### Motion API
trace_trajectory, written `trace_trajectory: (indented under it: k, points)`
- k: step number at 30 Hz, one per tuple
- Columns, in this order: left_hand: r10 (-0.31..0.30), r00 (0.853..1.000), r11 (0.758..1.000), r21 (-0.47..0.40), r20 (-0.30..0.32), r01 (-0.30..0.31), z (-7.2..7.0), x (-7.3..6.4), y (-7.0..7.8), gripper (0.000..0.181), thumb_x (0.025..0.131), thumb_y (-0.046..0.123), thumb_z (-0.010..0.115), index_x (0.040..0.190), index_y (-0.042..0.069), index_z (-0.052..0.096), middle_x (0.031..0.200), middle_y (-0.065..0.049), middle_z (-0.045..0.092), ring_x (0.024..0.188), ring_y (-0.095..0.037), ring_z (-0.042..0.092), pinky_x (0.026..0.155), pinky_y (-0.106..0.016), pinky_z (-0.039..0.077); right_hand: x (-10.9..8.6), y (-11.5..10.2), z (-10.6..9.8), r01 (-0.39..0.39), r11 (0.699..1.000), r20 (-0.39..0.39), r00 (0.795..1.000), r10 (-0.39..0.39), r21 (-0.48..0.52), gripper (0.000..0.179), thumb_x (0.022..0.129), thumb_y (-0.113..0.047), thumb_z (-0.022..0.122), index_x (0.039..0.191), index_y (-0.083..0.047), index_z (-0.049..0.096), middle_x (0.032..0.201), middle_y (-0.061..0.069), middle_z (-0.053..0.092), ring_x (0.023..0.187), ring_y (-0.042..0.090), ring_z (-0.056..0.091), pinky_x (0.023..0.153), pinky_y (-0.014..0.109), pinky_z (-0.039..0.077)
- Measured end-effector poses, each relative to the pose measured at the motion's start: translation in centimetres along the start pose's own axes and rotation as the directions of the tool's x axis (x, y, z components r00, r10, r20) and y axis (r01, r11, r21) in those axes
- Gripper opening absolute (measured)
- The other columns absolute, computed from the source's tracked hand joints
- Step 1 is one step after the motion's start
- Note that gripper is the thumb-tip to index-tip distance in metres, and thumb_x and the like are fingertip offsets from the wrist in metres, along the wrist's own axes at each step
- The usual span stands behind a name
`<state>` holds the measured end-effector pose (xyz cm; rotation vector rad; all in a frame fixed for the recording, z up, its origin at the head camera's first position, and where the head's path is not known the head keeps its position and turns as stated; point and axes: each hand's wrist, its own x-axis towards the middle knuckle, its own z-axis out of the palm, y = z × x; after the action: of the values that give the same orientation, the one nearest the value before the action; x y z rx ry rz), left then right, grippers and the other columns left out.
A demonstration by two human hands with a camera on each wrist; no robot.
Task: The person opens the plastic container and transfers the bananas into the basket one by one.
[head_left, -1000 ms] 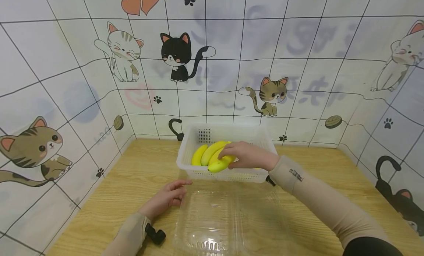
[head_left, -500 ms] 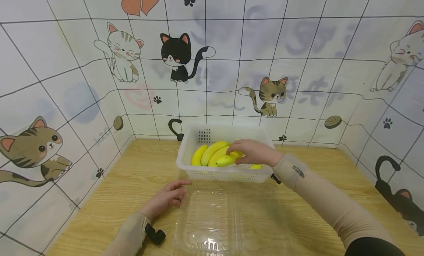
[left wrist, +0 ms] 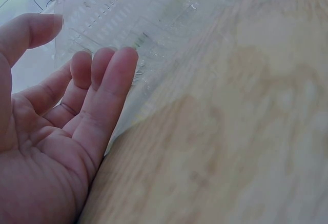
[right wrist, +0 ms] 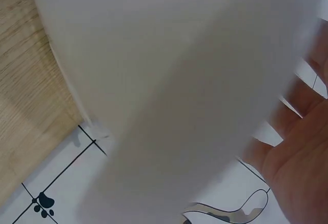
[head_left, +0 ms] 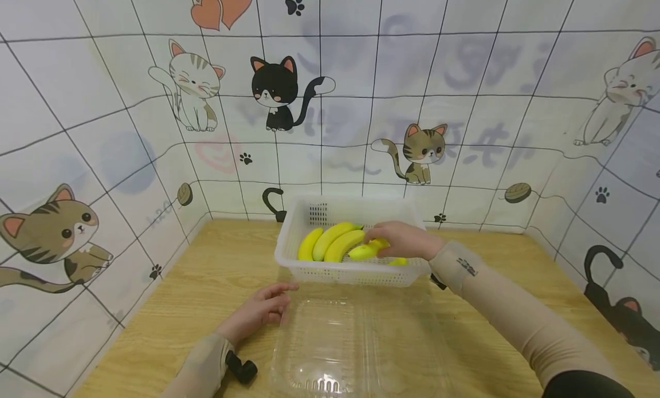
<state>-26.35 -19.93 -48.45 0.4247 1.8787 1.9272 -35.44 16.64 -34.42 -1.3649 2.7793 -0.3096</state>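
Observation:
A white plastic basket (head_left: 348, 276) stands at the back of the table with several yellow bananas (head_left: 332, 240) lying inside. My right hand (head_left: 407, 240) reaches into its right half and grips one banana (head_left: 363, 251) from above. In the right wrist view the basket's pale wall (right wrist: 169, 80) hides the fingertips and that banana. My left hand (head_left: 258, 312) rests on the table, fingers relaxed, at the left edge of a clear plastic clamshell box (head_left: 322, 341). The left wrist view shows the loosely bent fingers (left wrist: 115, 75) beside the clear plastic (left wrist: 154, 34), holding nothing.
The clamshell lies unfolded in front of the basket on a wood-grain table (head_left: 222, 243). Tile-patterned walls (head_left: 350, 117) with cartoon cats enclose the back and both sides. Another bit of yellow (head_left: 399, 261) shows at the basket's front right.
My right hand has carried the gripped banana rightward from over the other bananas and lowered it into the basket. The left hand stays in place. The head view has tilted slightly.

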Motion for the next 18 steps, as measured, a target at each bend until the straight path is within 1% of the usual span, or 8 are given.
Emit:
trace_trajectory:
  k: [5, 10, 18]
  points:
    - [0.007, 1.0, 1.0, -0.001, 0.008, -0.007, 0.1, -0.2, 0.1, 0.048, 0.099, 0.016, 0.054, 0.142, -0.002, 0.041, 0.093, -0.009, 0.055, 0.077, -0.015, 0.056, 0.068, -0.029, 0.051, -0.2, 0.8, 0.4, -0.009, 1.0, 0.003, 1.0, 0.009, 0.011, 0.039, 0.083, -0.009, 0.077, 0.12, -0.013, 0.065, 0.123, 0.004, 0.062, 0.116, 0.026, 0.056, 0.098, 0.043, 0.044]
    - [0.009, 1.0, 1.0, -0.016, 0.013, -0.009, 0.3, -0.2, 0.2, 0.048, 0.099, 0.014, 0.053, 0.142, -0.004, 0.039, 0.093, -0.009, 0.054, 0.077, -0.014, 0.056, 0.067, -0.028, 0.051, -0.3, 1.7, 0.9, -0.034, 0.999, 0.02, 0.999, 0.034, 0.019, 0.037, 0.083, -0.009, 0.077, 0.118, -0.014, 0.065, 0.118, 0.002, 0.063, 0.11, 0.023, 0.058, 0.094, 0.04, 0.047]
    - [0.02, 1.0, 1.0, -0.013, 0.024, -0.02, 0.2, -0.2, 0.2, 0.049, 0.099, 0.015, 0.053, 0.141, -0.005, 0.038, 0.092, -0.008, 0.054, 0.075, -0.013, 0.056, 0.066, -0.027, 0.051, -0.3, 2.8, 1.5, -0.084, 0.996, 0.062, 0.995, 0.082, 0.03, 0.035, 0.083, -0.012, 0.076, 0.116, -0.017, 0.066, 0.116, -0.002, 0.063, 0.108, 0.02, 0.058, 0.094, 0.039, 0.046]
